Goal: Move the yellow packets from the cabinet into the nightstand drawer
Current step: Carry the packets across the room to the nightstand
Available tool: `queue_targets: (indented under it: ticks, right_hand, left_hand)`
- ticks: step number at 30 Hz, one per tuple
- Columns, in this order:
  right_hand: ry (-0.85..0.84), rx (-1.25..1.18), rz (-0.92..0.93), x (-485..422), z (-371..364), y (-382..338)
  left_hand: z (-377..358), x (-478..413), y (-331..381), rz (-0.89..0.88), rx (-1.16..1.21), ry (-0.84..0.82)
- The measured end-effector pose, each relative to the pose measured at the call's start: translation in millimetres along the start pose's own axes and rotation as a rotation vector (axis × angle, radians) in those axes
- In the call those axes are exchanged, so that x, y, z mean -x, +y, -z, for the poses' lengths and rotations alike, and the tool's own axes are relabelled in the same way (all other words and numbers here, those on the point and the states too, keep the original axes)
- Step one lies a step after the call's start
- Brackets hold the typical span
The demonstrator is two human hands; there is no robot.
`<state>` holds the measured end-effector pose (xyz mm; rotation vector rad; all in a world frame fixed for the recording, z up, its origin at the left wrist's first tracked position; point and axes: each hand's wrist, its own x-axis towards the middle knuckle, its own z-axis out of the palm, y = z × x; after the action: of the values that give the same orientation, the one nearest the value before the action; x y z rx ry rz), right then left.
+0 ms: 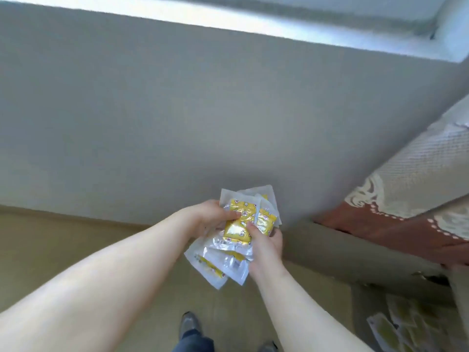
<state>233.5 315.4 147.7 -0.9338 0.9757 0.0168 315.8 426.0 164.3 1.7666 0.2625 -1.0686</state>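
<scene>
Bunch of yellow packets (239, 226) in clear crinkly wrappers, fanned and held mid-air before the grey wall (177, 110). They're probably light, floppy and slick against each other, so grip across the middle of the stack, not the sealed edges. Both hands are together and clamped on the bunch: left hand (212, 217) pinches from the left with thumb on top, right hand (266, 241) cups from below-right, both forearms reaching forward.
</scene>
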Motion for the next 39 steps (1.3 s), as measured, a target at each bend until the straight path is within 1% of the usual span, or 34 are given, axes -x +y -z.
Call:
queue_targets:
  ticks: [3, 6, 9, 13, 17, 20, 23, 29, 33, 36, 39]
  right_hand:
    - [-0.176, 0.067, -0.006, 22, -91, 14]
    - [-0.350, 0.140, -0.001, 45, -172, 28]
    - [-0.509, 0.223, -0.016, 70, -248, 49]
    - [-0.712, 0.355, -0.010, 104, -335, 86]
    - [-0.900, 0.459, -0.037, 134, -418, 126]
    - [-1.034, 0.534, -0.069, 155, -482, 157]
    - [-1.172, 0.585, -0.104, 173, -547, 189]
    - [-1.306, 0.704, -0.262, 218, -657, 257]
    - [-1.380, 0.790, -0.370, 254, -700, 306]
    - [-1.420, 0.861, -0.432, 278, -726, 344]
    - [-1.447, 0.915, -0.457, 303, -755, 390]
  left_hand:
    - [98, 32, -6, 0.006, 0.090, 0.114]
    - [181, 68, -21, -0.062, 0.249, 0.207]
    - [257, 105, -49, -0.152, 0.418, 0.259]
    - [335, 155, -89, -0.191, 0.510, 0.351]
    - [400, 198, -140, -0.202, 0.536, 0.430]
    - [449, 224, -175, -0.174, 0.594, 0.526]
    - [497, 244, -201, -0.211, 0.716, 0.670]
    - [568, 280, -241, -0.276, 0.993, 0.959]
    - [599, 303, -278, -0.255, 1.164, 1.143]
    - [622, 319, -310, -0.220, 1.201, 1.216]
    - [656, 338, -348, -0.204, 1.218, 1.262]
